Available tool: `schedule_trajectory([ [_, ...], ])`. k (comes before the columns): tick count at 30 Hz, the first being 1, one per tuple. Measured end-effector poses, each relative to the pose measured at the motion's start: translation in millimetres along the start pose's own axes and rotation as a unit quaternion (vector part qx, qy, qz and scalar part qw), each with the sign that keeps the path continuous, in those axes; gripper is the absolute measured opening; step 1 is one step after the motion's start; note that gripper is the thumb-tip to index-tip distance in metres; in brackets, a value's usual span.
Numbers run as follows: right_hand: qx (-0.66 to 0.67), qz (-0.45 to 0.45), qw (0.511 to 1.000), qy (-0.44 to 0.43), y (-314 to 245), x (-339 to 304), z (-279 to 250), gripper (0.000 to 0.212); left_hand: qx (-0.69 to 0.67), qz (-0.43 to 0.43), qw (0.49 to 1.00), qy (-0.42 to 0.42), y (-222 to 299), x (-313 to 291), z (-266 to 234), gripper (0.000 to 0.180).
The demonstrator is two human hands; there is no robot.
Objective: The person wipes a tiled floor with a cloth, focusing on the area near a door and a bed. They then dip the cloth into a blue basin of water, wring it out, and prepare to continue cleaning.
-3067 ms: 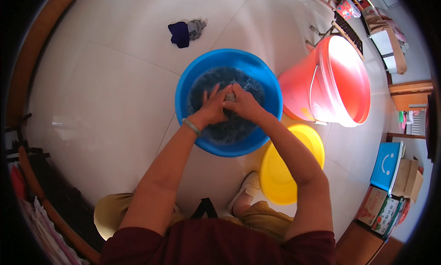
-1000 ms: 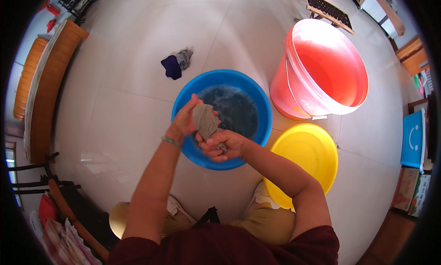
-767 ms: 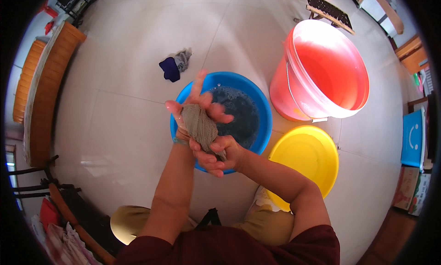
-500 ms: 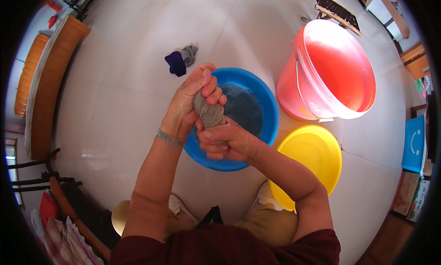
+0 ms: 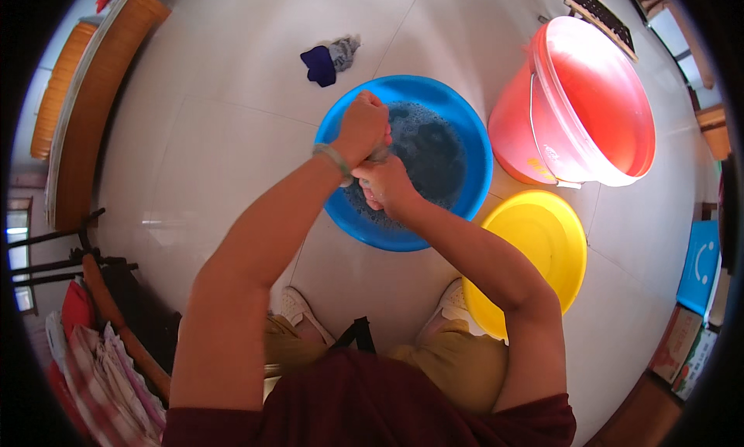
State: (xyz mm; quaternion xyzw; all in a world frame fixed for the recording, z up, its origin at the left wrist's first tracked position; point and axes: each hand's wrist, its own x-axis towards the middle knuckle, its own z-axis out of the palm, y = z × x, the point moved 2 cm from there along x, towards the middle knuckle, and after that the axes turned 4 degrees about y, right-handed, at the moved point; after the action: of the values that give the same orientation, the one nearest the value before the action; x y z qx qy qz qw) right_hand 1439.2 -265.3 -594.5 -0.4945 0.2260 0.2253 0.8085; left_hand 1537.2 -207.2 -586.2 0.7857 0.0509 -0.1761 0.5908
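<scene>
Over the blue basin (image 5: 482,164) of sudsy dark water (image 5: 430,156), my left hand (image 5: 363,129) and my right hand (image 5: 387,185) are both closed on a wrung-up grey-beige cloth (image 5: 379,154). Only a small piece of it shows between the fists; its kind cannot be made out. My left fist is the farther one, turned with its back up, and a pale green bangle (image 5: 335,158) circles that wrist. The right fist sits nearer and just to its right. A dark blue and grey bundle of cloth (image 5: 319,65) lies on the floor beyond the basin.
A tall pink bucket (image 5: 513,113) with a wire handle stands right of the blue basin. Nearer, a yellow basin (image 5: 546,249) sits beside my right forearm. Wooden furniture (image 5: 101,98) lines the left side; boxes (image 5: 676,342) stand at the far right.
Both hands have twisted further round the cloth, the left turning its back upward, so less cloth shows. The view has shifted, and the basins and bucket appear higher in it.
</scene>
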Motion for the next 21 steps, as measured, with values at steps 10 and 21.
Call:
schedule_trajectory([
  [10,0.059,0.095,0.951,-0.289,-74,-37,-46,0.018,-0.054,0.206,0.967,-0.142,72,-58,-53,0.037],
  [21,0.048,0.107,0.854,-0.508,-130,-88,11,0.032,0.374,0.816,0.442,0.016,168,-105,-72,0.034],
])
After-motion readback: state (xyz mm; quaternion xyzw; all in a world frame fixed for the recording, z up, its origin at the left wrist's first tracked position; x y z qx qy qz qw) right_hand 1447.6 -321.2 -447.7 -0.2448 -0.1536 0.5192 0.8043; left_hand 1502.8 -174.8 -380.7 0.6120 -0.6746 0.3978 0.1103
